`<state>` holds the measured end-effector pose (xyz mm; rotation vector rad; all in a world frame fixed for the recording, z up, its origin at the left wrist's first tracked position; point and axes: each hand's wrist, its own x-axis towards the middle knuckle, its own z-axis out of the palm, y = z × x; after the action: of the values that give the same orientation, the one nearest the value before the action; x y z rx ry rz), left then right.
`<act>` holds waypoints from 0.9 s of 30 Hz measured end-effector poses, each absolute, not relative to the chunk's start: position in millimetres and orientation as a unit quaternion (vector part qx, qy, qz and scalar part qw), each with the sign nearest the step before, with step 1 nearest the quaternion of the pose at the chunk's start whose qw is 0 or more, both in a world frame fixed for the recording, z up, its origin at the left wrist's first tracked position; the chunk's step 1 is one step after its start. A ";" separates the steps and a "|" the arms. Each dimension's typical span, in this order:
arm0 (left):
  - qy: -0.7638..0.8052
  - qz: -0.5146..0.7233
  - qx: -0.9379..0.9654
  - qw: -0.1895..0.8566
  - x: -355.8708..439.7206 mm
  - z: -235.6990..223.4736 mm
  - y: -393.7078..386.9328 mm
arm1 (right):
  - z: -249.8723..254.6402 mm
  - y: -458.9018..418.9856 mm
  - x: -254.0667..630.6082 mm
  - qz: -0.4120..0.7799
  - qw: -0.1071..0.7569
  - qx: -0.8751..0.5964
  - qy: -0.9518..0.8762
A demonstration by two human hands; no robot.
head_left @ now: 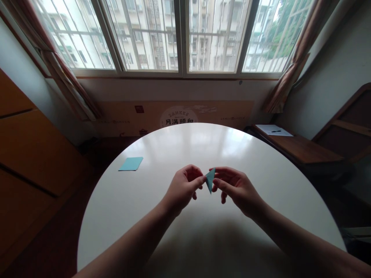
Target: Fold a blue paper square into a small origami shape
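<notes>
The left hand (185,185) and right hand (239,189) pinched a small, sharp-cornered teal folded paper (210,180) between their fingertips, above the glossy white round table (124,220). Farther left, a flat stack of matching matte squares (131,163) lay on that smooth surface.

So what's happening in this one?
A person holds a small piece of folded teal paper above a round white table, the left hand and right hand both at it. A light-blue stack of paper lies on the table, toward its left side.
</notes>
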<state>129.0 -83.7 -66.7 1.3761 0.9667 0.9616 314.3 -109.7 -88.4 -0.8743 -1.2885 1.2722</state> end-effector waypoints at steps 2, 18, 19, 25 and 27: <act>0.410 0.400 0.614 0.544 128.5 -67.4 -83.5 | -89.9 -109.2 313.9 0.534 0.536 -0.364 -0.543; 0.347 0.337 0.732 0.481 124.0 -56.5 -89.6 | -87.2 -111.5 318.7 0.541 0.523 -0.330 -0.570; 0.345 0.335 0.730 0.485 123.8 -56.1 -89.5 | -86.8 -112.0 318.9 0.538 0.523 -0.330 -0.572; 0.320 0.324 0.720 0.524 122.3 -54.7 -88.2 | -85.0 -112.9 319.5 0.544 0.532 -0.307 -0.572; 0.309 0.322 0.712 0.542 122.1 -55.6 -87.6 | -84.5 -112.1 319.0 0.550 0.534 -0.298 -0.569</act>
<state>122.1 -87.6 -55.6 1.6903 0.7337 0.7650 319.0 -112.1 -84.5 -0.7100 -1.3550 1.3103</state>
